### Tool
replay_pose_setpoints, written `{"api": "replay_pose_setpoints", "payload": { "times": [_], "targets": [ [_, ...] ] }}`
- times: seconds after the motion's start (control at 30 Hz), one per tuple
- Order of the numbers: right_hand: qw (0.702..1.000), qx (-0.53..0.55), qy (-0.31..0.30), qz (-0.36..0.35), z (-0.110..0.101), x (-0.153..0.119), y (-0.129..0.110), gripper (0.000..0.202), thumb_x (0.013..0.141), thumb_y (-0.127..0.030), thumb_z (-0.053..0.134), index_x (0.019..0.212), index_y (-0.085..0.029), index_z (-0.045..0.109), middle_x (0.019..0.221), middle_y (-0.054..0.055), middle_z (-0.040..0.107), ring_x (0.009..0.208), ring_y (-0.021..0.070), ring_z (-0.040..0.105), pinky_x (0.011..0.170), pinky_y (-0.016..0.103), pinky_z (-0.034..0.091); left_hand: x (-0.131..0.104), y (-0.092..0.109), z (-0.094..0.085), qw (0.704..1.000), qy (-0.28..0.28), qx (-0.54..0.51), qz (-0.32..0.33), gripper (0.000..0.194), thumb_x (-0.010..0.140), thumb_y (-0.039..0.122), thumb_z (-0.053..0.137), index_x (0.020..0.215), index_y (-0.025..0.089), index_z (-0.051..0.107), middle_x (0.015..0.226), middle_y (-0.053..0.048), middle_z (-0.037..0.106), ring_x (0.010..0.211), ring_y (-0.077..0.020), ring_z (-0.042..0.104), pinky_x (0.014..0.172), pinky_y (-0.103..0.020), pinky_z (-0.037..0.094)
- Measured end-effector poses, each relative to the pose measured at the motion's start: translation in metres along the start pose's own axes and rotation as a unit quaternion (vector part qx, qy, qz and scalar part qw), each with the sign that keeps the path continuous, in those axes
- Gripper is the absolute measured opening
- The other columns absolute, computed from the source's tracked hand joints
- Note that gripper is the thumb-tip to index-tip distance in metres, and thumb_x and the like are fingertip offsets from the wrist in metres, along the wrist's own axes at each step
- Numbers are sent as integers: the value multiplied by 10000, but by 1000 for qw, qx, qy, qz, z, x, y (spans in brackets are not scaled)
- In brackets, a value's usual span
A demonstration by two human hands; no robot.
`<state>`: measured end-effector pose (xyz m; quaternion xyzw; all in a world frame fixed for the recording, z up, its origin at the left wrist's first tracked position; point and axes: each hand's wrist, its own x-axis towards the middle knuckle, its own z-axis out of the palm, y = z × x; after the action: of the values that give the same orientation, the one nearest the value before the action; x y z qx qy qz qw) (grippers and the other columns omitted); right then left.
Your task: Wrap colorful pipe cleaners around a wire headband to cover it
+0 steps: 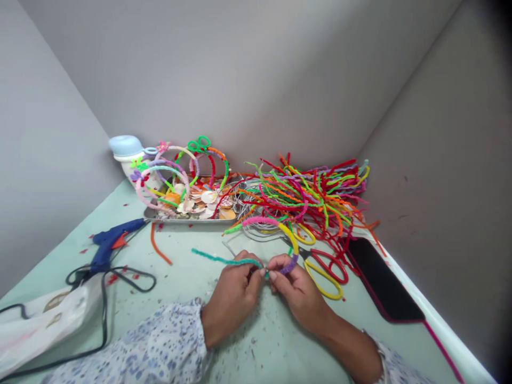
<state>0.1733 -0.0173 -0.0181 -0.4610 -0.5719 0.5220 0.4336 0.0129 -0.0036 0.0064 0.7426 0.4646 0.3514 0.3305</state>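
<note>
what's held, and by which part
The left hand pinches a teal strand near its end; the right hand holds a multicoloured band by its purple end.

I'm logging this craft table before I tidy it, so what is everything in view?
bottle: one, white, pale blue lid, back left
hoops: several, multicoloured, at the tray
tray: one, silver, back
shells: many, white and orange, in tray
wire: tangle, silver, beside tray
fuzzy stems: large pile, multicoloured, back right
scissors: number unclear, red and yellow handles, right
phone: one, black, far right
glue gun: one, blue, left
bag: one, whitish, lower left
orange stem: one, orange, left
curved band: one, multicoloured, right hand
teal stem: one, teal, left hand
hands: two, bare, front centre
</note>
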Motion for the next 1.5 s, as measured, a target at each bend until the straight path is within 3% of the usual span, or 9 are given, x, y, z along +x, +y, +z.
{"api": "replay_pose_setpoints", "payload": {
  "times": [0.83, 1.13, 1.33, 1.5],
  "targets": [
    [1000, -8, -10, 4, -1, 1, 2, 111, 895, -305, 503, 925, -213, 556, 684, -28, 493, 617, 130, 479, 588, 257, 390, 2, -2, 2, 995, 2, 57, -76, 242, 848, 239, 488, 619, 175, 533, 618, -16, 559, 585, -150, 485, 547, -254, 346],
    [998, 37, 13, 55, -1, 4, 1, 166, 874, -348, 534, 940, -196, 536, 626, -33, 530, 605, 130, 497, 606, 273, 406, 1, -6, 2, 996, 31, 7, -80, 112, 849, 285, 546, 823, 179, 573, 719, -4, 631, 598, -133, 554, 550, -229, 392],
    [994, 69, 23, 76, 0, 8, -2, 184, 851, -358, 552, 924, -190, 531, 592, -35, 542, 553, 123, 505, 560, 264, 395, -2, -6, 1, 997, 33, 33, -62, 141, 897, 294, 478, 852, 187, 559, 663, 13, 588, 549, -124, 503, 528, -233, 360],
    [990, 107, 33, 91, -1, 10, -7, 229, 816, -393, 581, 896, -185, 528, 567, -37, 549, 508, 115, 494, 521, 252, 372, -6, -4, 0, 999, 16, 41, -2, 65, 885, 221, 473, 877, 191, 530, 735, 5, 558, 566, -115, 490, 537, -228, 367]
  ]
}}
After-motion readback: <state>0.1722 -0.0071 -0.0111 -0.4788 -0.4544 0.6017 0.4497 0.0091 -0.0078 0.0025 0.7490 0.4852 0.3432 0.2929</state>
